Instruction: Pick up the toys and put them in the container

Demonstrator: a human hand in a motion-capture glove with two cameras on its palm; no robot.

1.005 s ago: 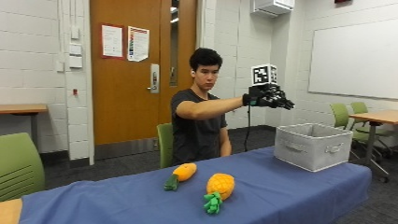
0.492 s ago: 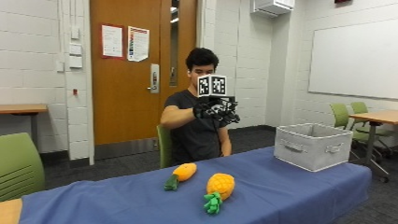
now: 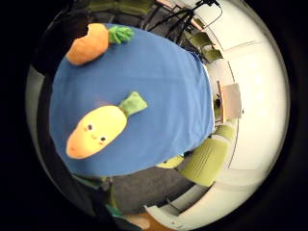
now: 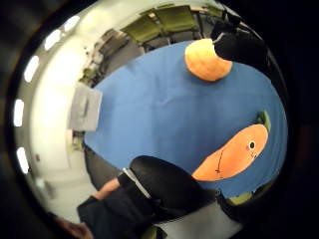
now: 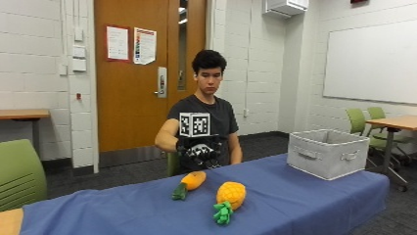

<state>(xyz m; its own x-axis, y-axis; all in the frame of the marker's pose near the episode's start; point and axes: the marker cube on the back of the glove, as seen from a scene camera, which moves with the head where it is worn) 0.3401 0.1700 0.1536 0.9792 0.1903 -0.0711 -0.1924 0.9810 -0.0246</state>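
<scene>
Carrot plush (image 5: pixel 190 182) lay left of center on the blue surface (image 5: pixel 117 210), with the gloved hand (image 5: pixel 199 152) just above it, fingers loosely curled, holding nothing. Pineapple plush (image 5: pixel 229 197) beside it, grey fabric bin (image 5: pixel 328 152) far right.

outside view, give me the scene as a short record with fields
surface: table under a blue cloth
toys: orange plush carrot with green top; yellow plush pineapple with green leaves, both lying on the cloth
container: grey fabric bin at the table's end, away from the toys
right hand: black-gloved hand above the carrot, holding nothing
toys in bin: none visible
</scene>
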